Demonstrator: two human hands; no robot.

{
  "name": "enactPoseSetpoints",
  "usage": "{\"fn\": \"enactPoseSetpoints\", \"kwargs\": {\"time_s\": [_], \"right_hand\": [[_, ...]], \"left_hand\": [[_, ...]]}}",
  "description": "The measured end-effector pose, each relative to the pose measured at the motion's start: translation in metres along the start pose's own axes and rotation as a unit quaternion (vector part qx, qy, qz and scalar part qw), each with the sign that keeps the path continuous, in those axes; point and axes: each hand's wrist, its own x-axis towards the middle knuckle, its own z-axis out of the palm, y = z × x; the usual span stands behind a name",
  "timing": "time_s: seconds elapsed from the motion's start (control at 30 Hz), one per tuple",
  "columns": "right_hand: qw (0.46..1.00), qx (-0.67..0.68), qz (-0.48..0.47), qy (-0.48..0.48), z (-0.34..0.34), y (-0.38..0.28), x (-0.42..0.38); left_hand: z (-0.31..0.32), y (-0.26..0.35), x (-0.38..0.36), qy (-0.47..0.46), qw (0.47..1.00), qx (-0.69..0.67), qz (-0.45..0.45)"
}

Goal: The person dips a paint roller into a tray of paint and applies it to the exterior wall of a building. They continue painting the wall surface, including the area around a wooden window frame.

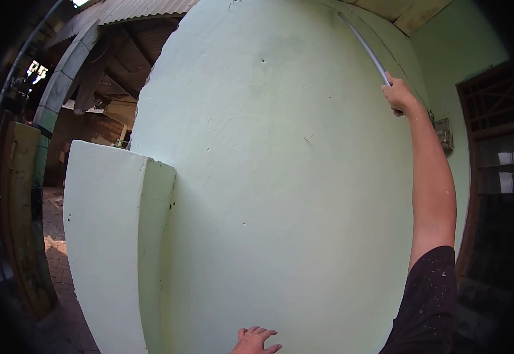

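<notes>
My right hand (pixel 398 96) is raised high at the right, its fingers wrapped round the lower end of a long grey pole (pixel 363 42). The pole slants up and left to the top of a pale green wall (pixel 257 171), close under the ceiling. Whatever tool its far end may carry does not show clearly. Low in the middle, my left hand (pixel 255 341) has its fingers spread in front of the wall and holds nothing. The wall has small holes, scuffs and a darker patch near the top.
A low pale green wall section (pixel 106 236) juts out at the left. To the right are an electric meter (pixel 443 135) and a dark wooden door frame (pixel 468 194). Beyond the left edge, a brick-paved passage (pixel 59 259) runs beneath a corrugated roof (pixel 133 10).
</notes>
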Motion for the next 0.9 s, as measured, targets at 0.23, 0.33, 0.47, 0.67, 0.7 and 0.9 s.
{"fn": "enactPoseSetpoints", "kwargs": {"time_s": [0.23, 0.33, 0.47, 0.67, 0.7, 0.9], "right_hand": [[1.000, -0.005, 0.000, 0.011, 0.043, 0.004, -0.023], [1.000, -0.010, -0.002, -0.012, 0.057, 0.056, -0.096], [0.999, -0.034, -0.034, -0.003, 0.080, 0.124, -0.204], [0.998, -0.021, 0.019, -0.054, 0.071, 0.122, -0.314], [0.997, 0.067, 0.024, -0.014, 0.068, 0.121, -0.326], [0.969, 0.222, 0.065, 0.091, 0.079, 0.140, -0.468]], "left_hand": [[-0.011, 0.006, -0.008, -0.011, 0.999, 0.016, -0.032], [0.001, 0.010, -0.017, -0.049, 0.998, 0.010, -0.036], [0.016, 0.028, -0.021, -0.113, 0.993, -0.023, 0.009], [0.033, 0.058, -0.028, -0.139, 0.989, -0.017, 0.039], [0.035, 0.062, -0.032, -0.142, 0.989, -0.013, 0.038], [0.051, 0.083, -0.065, -0.056, 0.998, -0.001, 0.013]]}}
